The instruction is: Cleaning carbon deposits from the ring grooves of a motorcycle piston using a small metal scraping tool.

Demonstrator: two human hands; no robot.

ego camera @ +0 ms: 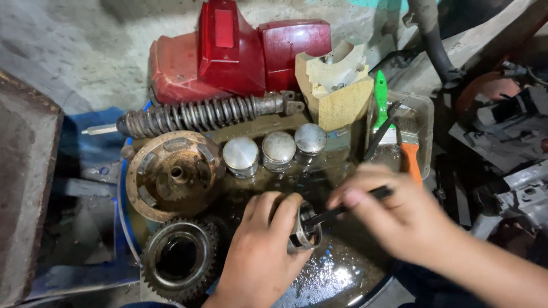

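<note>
1. The left hand (260,251) wraps around a piston (301,231), fingers closed on its side, its open end turned right toward the other hand.
2. The right hand (399,214) pinches a thin dark tool (342,210); the tool's tip reaches into the piston's open end.
3. The tool's long axis runs from upper right down to lower left, in line with the piston's mouth, and the two hands sit close together.
4. Both work just above a round, oil-wet surface (337,274).
5. Three more pistons (277,151) stand upright in a row behind the hands, apart from them.
6. To the left lie a rusty drum (171,174) and a gear (180,259); a coil spring (205,114) lies crosswise behind.
7. Red panels (228,51) lean at the back; a tray (419,122) with a brush (408,151) sits to the right.
8. Beyond is a concrete floor (68,45).
</note>
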